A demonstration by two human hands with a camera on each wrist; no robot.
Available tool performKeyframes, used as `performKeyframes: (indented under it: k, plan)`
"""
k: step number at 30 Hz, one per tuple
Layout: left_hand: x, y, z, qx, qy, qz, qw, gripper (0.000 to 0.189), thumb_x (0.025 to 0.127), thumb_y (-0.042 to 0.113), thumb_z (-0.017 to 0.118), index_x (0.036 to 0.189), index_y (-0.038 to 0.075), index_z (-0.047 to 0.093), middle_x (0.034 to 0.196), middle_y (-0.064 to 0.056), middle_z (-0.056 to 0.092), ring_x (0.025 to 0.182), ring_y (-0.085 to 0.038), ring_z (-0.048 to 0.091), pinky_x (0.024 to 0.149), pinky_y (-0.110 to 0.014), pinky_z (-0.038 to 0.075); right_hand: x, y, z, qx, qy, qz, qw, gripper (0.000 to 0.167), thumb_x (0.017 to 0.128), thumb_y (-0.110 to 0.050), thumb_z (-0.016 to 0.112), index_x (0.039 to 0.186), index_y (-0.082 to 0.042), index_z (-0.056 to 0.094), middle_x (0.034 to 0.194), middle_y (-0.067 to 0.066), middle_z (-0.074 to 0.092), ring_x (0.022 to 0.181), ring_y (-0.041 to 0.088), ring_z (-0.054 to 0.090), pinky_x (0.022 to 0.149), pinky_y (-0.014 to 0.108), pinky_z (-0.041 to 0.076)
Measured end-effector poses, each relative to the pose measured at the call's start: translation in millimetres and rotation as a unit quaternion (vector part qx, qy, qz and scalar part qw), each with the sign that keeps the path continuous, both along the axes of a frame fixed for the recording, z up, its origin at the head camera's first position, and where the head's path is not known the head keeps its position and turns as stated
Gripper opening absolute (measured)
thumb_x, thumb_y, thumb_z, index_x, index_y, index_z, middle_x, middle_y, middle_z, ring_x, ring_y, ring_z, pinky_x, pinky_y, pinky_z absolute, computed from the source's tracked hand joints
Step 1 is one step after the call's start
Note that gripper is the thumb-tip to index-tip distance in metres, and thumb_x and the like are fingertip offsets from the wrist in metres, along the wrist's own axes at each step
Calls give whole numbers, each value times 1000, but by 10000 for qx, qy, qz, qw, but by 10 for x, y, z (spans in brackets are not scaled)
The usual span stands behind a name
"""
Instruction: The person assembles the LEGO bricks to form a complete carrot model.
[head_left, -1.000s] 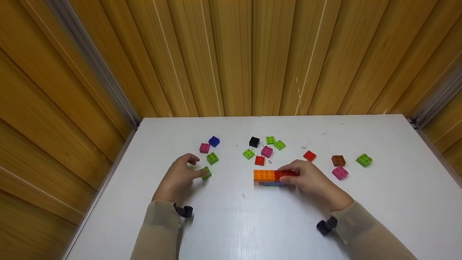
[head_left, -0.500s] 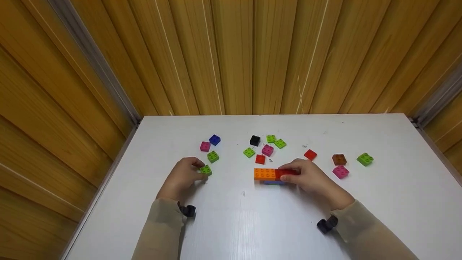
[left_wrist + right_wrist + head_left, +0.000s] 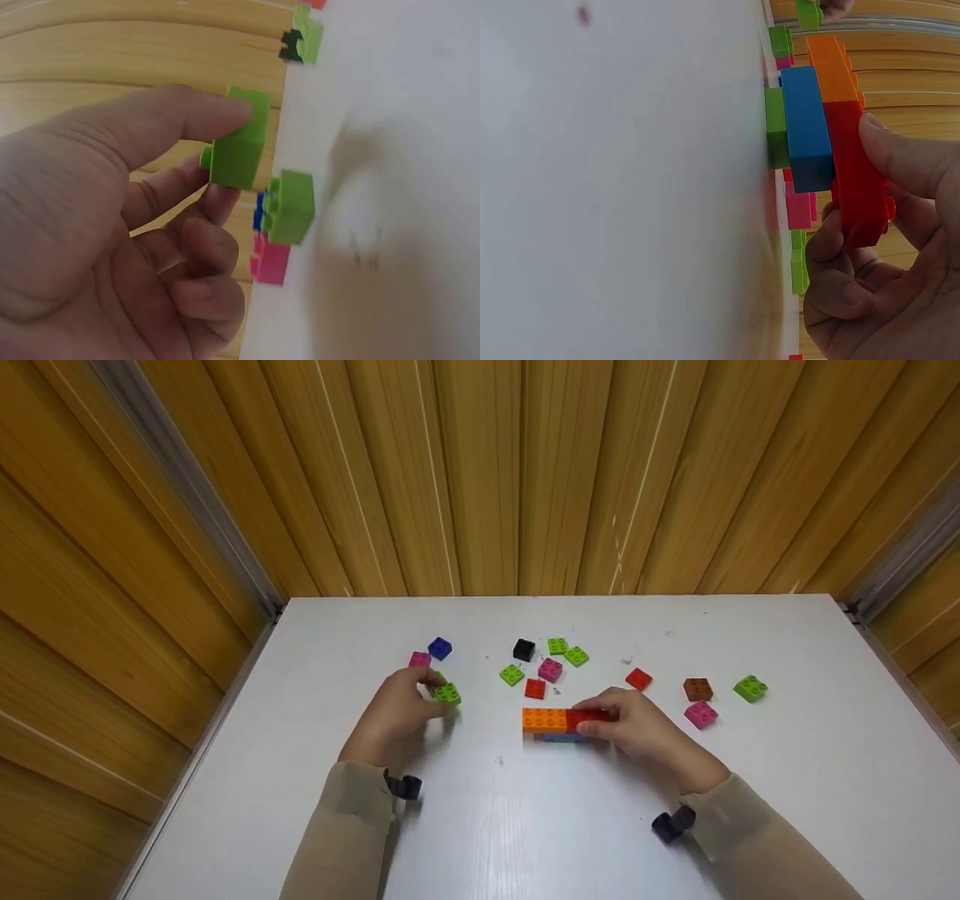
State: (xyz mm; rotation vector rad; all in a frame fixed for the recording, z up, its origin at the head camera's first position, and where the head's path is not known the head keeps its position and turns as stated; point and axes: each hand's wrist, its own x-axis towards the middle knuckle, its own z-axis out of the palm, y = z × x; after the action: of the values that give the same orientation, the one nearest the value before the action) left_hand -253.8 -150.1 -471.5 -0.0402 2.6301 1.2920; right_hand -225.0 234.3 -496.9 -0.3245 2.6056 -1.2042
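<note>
My left hand (image 3: 394, 712) pinches a lime-green toy brick (image 3: 244, 142) between thumb and fingertips, raised off the white table. Another green brick (image 3: 294, 210) sits on the table behind it, mostly covered by the hand in the head view. Right of centre, my right hand (image 3: 637, 735) grips the red brick (image 3: 855, 165) at one end of a small stack, thumb on the near side. An orange brick (image 3: 544, 720) continues the top row to the left. Below that row come a blue brick (image 3: 804, 120) and a green brick (image 3: 775, 127) at the bottom.
Pink (image 3: 420, 659) and dark blue (image 3: 440, 648) bricks lie beyond my left hand. Behind the stack are a black brick (image 3: 524, 649), a pink one (image 3: 550, 670), a red one (image 3: 535, 688) and several green ones. Brown (image 3: 698, 689), pink and green bricks sit at right.
My left hand has taken hold of the nearer green brick, lifted it and moved it right and away from me. My right hand stays on the stack.
</note>
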Motion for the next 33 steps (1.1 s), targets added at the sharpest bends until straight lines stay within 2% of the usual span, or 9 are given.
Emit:
performKeyframes:
  k: [5,8,14,17,26,33]
  plan:
    - [-49,228,146,157,521,-102,9985,32,91,13,93,120,13,80,121,-6,77,112,-25,71,108,-47,64,1,3,6,10,85,37,10000,37,104,-28,84,138,-15,82,131,11,78,120,27,67,115,54,56]
    - [-61,358,229,313,700,-215,9968,31,90,12,95,119,12,84,118,-6,80,110,-26,72,102,-45,66,3,3,5,-16,100,36,9999,37,103,-27,85,138,-15,82,129,10,78,119,27,66,113,50,56]
    - [-24,544,288,515,677,-650,9943,34,93,16,94,125,14,85,120,-3,80,117,-31,73,102,-40,67,12,-2,-16,-54,22,-11,10000,37,104,-27,85,139,-15,82,128,9,77,118,26,65,112,48,56]
    - [0,593,270,602,648,-817,9927,35,94,17,93,127,14,83,123,-4,79,122,-36,73,105,-42,66,15,4,-18,-19,41,-1,10000,37,104,-27,85,139,-16,82,128,9,77,118,26,65,112,47,55]
    - [22,654,156,660,554,-1057,9907,35,95,18,92,130,17,85,125,-2,78,126,-36,74,110,-44,65,5,7,3,24,78,47,10000,36,104,-28,84,138,-16,82,127,9,77,116,25,65,108,43,55]
    - [39,766,8,681,523,-1508,9848,30,96,23,93,125,26,88,118,5,78,116,-25,72,109,-39,64,1,6,0,113,118,40,9999,36,104,-28,84,138,-16,82,127,9,77,117,26,65,110,46,56]
